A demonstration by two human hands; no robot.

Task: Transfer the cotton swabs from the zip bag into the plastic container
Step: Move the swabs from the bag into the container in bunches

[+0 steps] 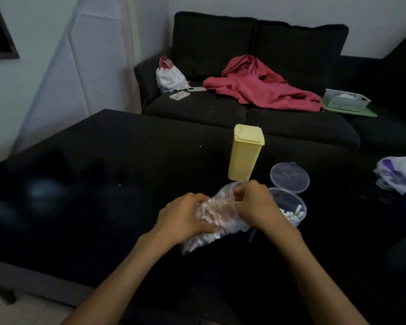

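A clear zip bag (211, 233) full of white-tipped cotton swabs lies on the black table, its mouth pointing away from me. My left hand (185, 216) grips the bag's left side. My right hand (256, 205) pinches the bag's upper edge near the opening. Just right of my right hand stands a round clear plastic container (293, 207) with some swabs inside; its hinged lid (290, 177) is flipped open behind it. My right hand hides part of the container's left rim.
A tall yellow box (244, 153) stands right behind the bag. The black table (103, 184) reaches left and toward me. A white and purple bag (396, 172) lies at the right edge. Behind is a dark sofa (256, 55) with a red garment (256, 87), phones and a basket (345, 100).
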